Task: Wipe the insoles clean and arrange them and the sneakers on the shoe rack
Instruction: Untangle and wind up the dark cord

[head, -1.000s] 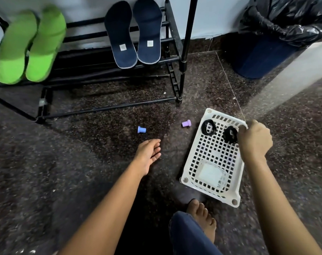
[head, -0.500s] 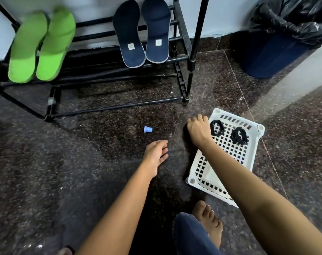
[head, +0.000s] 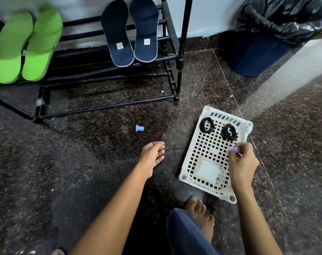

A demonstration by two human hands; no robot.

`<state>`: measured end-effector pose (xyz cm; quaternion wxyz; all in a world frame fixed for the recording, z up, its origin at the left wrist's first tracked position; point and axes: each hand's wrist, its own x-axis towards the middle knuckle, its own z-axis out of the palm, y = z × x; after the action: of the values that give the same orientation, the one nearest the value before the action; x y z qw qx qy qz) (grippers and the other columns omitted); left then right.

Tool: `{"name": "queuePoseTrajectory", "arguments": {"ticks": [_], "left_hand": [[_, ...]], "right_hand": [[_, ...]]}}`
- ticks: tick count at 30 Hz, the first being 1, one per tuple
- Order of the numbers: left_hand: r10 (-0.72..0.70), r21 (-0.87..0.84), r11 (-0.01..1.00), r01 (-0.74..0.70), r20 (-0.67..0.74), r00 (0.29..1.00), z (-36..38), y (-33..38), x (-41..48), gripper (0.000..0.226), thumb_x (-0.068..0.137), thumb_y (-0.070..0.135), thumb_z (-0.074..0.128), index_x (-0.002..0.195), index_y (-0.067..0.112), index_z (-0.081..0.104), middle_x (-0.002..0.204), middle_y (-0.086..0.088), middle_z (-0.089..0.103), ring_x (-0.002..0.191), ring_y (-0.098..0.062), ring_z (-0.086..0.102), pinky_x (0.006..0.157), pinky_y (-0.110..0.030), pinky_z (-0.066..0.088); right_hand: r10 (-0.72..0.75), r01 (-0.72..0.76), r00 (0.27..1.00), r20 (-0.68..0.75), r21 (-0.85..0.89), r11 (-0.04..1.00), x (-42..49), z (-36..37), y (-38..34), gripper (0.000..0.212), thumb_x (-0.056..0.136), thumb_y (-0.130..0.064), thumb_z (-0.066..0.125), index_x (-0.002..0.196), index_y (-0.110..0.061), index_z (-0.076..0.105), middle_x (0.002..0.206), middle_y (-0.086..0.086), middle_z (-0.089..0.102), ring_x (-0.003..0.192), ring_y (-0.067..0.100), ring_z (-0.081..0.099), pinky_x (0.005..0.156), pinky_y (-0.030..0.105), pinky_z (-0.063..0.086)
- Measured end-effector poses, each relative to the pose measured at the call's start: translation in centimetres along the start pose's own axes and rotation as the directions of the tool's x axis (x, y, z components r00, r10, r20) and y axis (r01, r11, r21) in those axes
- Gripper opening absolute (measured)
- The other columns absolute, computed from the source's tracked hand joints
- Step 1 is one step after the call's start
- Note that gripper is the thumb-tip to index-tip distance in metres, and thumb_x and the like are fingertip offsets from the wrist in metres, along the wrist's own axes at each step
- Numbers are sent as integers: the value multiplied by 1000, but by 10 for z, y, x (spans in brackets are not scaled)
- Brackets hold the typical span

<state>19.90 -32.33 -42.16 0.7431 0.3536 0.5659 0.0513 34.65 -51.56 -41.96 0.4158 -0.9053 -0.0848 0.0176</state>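
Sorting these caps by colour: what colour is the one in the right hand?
Purple cap, head view.

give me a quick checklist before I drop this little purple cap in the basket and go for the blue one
1. Purple cap pinched in right hand: ok.
2. Right hand over the white basket: ok.
3. Basket spot under the cap free of the black coils: ok.
4. Blue cap lying in the open on the floor: ok.
5. Left hand empty, resting on the floor short of the blue cap: ok.
6. Whether the cap would slip through the basket holes: cannot tell.
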Motion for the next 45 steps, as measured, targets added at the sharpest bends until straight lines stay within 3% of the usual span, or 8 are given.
{"name": "queuePoseTrajectory", "arguments": {"ticks": [14,17,20,25,29,33,38,45], "left_hand": [[-17,-28,999,16,-24,1000,-13,1,-1,8,95,17,57,89,18,63,88,3,62,81,-8,58,75,-23,49],[-21,-60,998,18,-50,999,-22,4,0,7,95,18,58,90,18,63,89,3,62,82,-8,58,74,-22,50],[-28,-99,995,20,-85,996,-29,7,1,10,96,17,57,88,17,62,88,3,60,81,-8,57,72,-22,49],[-36,-176,984,8,-153,988,-37,7,4,13,97,14,55,85,17,60,85,1,59,78,-7,56,70,-21,48],[-53,-197,980,9,-216,975,-42,5,5,15,98,10,50,93,14,63,84,2,59,76,-5,56,64,-19,48],[-61,-192,981,12,-251,966,-51,6,6,14,99,12,50,102,13,64,91,1,61,80,-6,58,61,-20,46],[-57,-185,983,7,-264,963,-59,8,7,15,99,12,51,107,11,63,91,-2,61,80,-7,58,63,-20,48],[-44,-169,986,13,-184,982,-44,-1,1,13,97,10,52,90,15,61,83,1,60,74,-6,56,69,-20,48]], "right_hand": [[23,5,991,130,-212,977,-1,2,15,8,90,-8,50,98,-7,54,88,14,61,76,29,53,65,36,43],[-66,92,994,91,-309,947,-3,-6,-1,30,88,-8,57,117,-2,53,106,19,59,99,34,48,82,43,41],[-244,244,969,34,-254,936,-11,-3,-42,31,85,-6,63,115,-2,55,110,15,59,107,32,45,88,30,31],[-493,543,772,401,-14,840,-22,79,-110,35,80,4,60,115,-4,57,113,13,58,109,27,49,95,22,29],[-402,709,497,769,-93,699,-26,161,-130,57,86,-2,55,139,-13,39,137,15,40,124,34,37,104,40,36],[-320,823,351,880,-127,554,-32,200,-132,53,90,-6,52,139,-17,36,136,14,42,124,34,38,100,42,41],[-417,727,451,789,-54,685,-46,186,-116,26,88,-3,46,112,-8,54,107,14,56,102,35,53,79,40,45],[-319,330,875,364,32,943,-34,91,-85,23,84,-4,59,105,-6,69,96,11,55,79,20,53,75,14,35]]}}
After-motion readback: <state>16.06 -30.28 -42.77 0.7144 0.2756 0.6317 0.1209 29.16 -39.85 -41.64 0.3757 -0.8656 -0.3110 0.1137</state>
